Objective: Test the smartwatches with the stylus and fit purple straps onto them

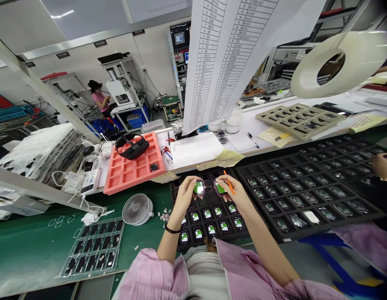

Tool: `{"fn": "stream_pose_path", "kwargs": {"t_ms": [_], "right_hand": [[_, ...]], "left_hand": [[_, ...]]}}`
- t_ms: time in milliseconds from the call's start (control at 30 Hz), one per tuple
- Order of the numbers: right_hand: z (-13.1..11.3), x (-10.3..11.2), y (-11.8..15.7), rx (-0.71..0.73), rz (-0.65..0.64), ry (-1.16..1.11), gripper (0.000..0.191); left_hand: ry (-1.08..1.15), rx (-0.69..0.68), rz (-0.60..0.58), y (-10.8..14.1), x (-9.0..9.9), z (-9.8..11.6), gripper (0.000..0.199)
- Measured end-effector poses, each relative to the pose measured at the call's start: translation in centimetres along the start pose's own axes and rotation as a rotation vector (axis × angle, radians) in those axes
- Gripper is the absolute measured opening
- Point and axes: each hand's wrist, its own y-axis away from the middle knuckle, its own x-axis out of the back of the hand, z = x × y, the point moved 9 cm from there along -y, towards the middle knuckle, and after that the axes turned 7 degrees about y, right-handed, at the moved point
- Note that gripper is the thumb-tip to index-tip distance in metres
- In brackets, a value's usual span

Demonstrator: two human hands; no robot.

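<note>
My left hand grips a small square watch body whose lit face shows green and white. Close beside it, my right hand grips a second watch body with a green face, partly covered by the fingers. An orange pen-like tool also sticks up from the right hand. Both hands are over a black foam tray, where several watch bodies with green-and-white lit faces sit in rows of pockets.
A larger black tray of dark-faced watches adjoins on the right, with another person's hand at its far side. On the left are a round fan, a clear tray of black pieces and a pink tray. Printed sheets hang ahead.
</note>
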Motion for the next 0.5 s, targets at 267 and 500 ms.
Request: {"fn": "stream_pose_path", "kwargs": {"t_ms": [267,500], "right_hand": [[0.5,-0.3,-0.2,0.028,-0.081,0.043,0.047],[0.3,0.0,-0.1,0.037,-0.076,0.004,0.039]], "left_hand": [[-0.025,-0.066,-0.100,0.3,-0.8,0.4,0.041],[-0.030,-0.050,-0.054,0.2,-0.6,0.4,0.038]]}}
